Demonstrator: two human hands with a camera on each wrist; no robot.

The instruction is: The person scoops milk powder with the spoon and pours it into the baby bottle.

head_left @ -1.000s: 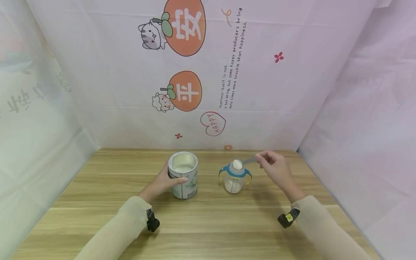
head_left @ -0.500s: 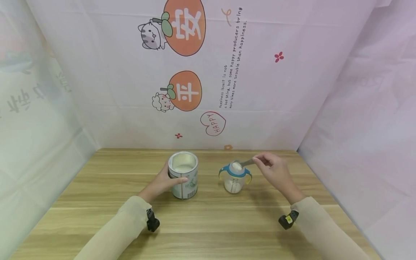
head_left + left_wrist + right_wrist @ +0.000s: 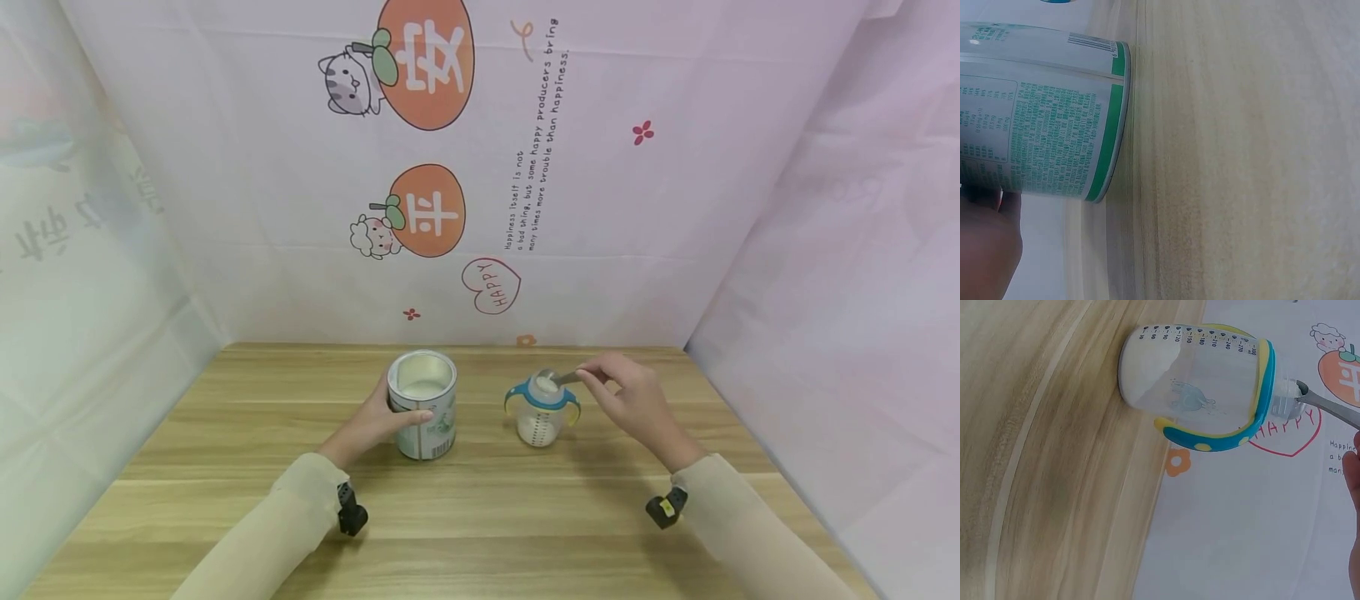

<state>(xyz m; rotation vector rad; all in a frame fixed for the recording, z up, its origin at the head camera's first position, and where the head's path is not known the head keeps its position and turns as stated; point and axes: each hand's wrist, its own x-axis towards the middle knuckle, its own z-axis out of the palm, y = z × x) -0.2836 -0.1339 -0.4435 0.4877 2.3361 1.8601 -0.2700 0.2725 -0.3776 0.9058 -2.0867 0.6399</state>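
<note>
In the head view, an open can (image 3: 438, 435) with pale powder inside stands upright on the table. My left hand (image 3: 372, 427) grips it from the left, thumb across the front. To its right stands a clear baby bottle (image 3: 537, 427) with blue and yellow handles, its mouth uncovered. My right hand (image 3: 633, 402) pinches the handle of a grey spoon (image 3: 568, 377), whose bowl is at the bottle's mouth. In the right wrist view, the spoon's tip reaches inside the bottle neck (image 3: 1285, 399), and white powder (image 3: 1144, 372) lies in the bottom. The can hides some left fingers.
The wooden table (image 3: 480, 517) ends at a printed cloth backdrop (image 3: 600, 250). Cloth walls (image 3: 840, 350) rise at both sides. A small black camera sits on each wrist, such as the right wrist camera (image 3: 665, 507).
My right hand has moved a little left, bringing the spoon lower into the bottle's mouth. The powder heap there looks smaller. The left hand and can have stayed still.
</note>
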